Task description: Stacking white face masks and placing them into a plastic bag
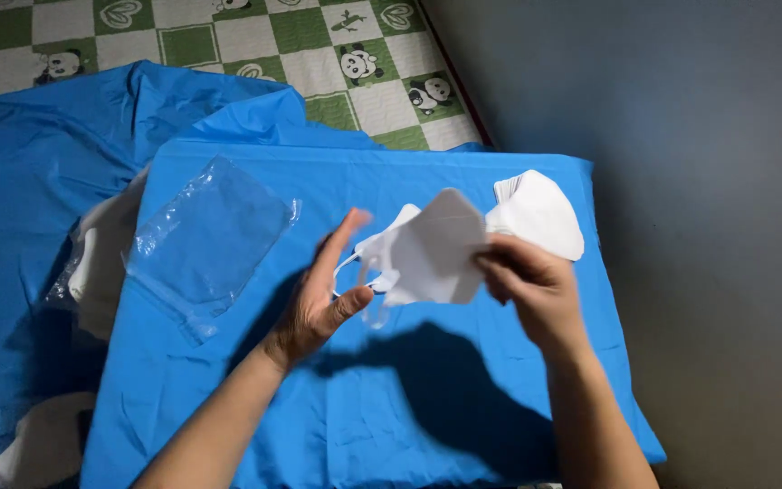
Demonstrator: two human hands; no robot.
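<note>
The white folded fabric face mask hangs above the blue plastic-covered board, pinched at its right edge by your right hand. Your left hand is spread open beside its ear loops, touching little if anything. It looks light, soft and floppy, so grip the folded edge, not the loops. A stack of white masks lies on the board's far right; a clear plastic bag on its left.
</note>
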